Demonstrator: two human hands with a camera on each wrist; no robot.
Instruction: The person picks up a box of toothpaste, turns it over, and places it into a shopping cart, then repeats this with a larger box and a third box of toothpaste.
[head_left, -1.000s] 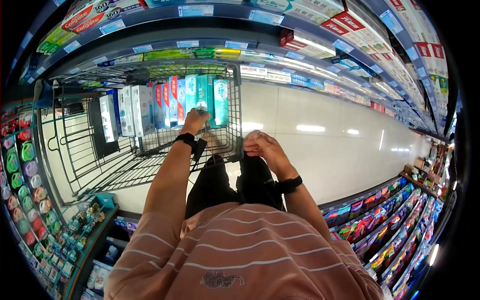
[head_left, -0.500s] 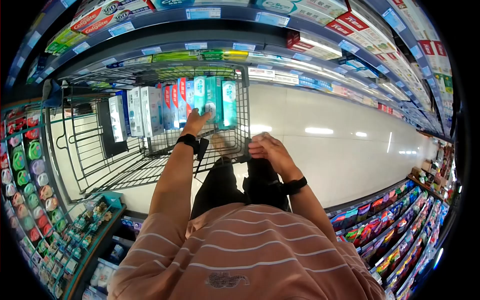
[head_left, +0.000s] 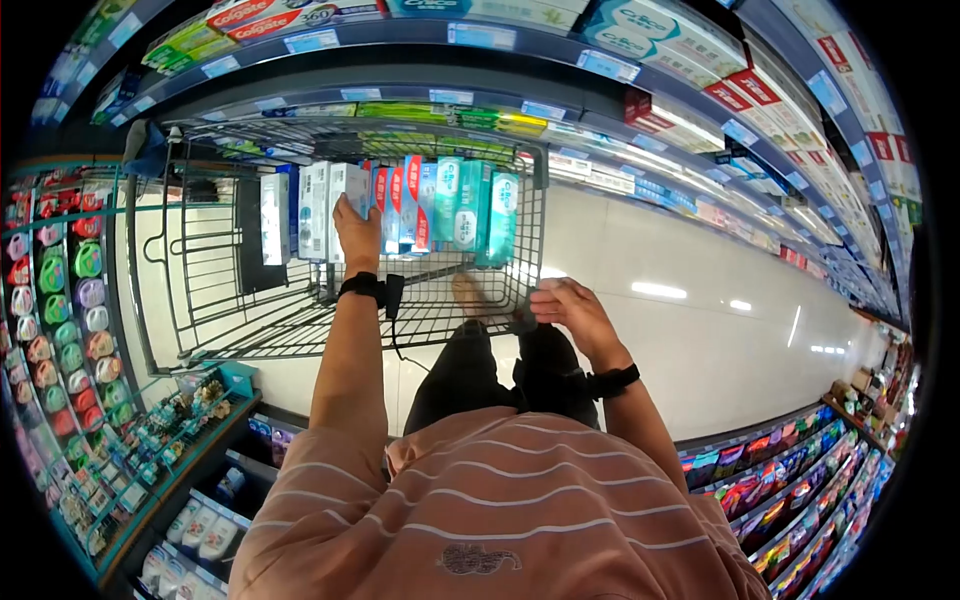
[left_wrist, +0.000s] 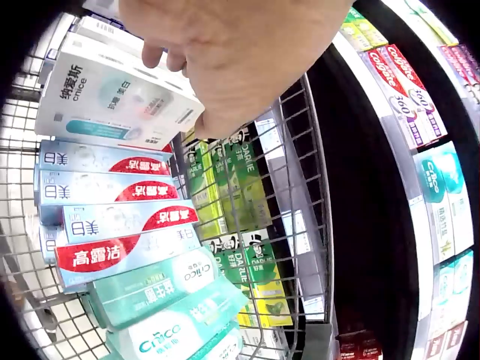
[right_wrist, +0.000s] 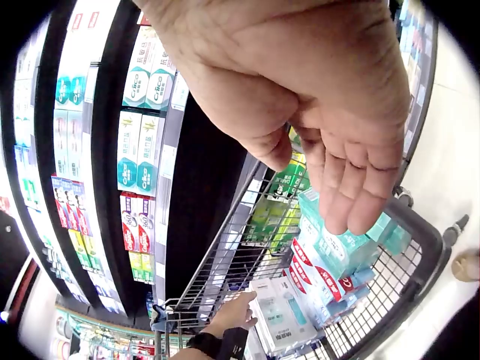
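Head view: left hand (head_left: 358, 235) is inside the cart (head_left: 538, 225), fingers and thumb pinching the near end of a white box (head_left: 350, 180); box stands in a row, other white boxes (head_left: 313, 215) to its left, red-and-blue boxes (head_left: 415, 205) then teal boxes (head_left: 503, 220) to its right; right hand (head_left: 580, 315) is by the cart's near right corner, fingers close together, slightly bent; rim contact, cannot tell.

Left wrist view: fingertips curl over the white box's top edge, thumb at its corner, printed broad face showing below the hand; red-and-blue and teal boxes line up after it; green boxes (left_wrist: 244, 184) show through the mesh.

Right wrist view: right hand up front, palm side showing, four fingers side by side and nearly straight, thumb apart; fingertips overlap the teal boxes in sight, contact cannot be told; white box lies well apart from them, left hand at its edge; finger detail there too small.
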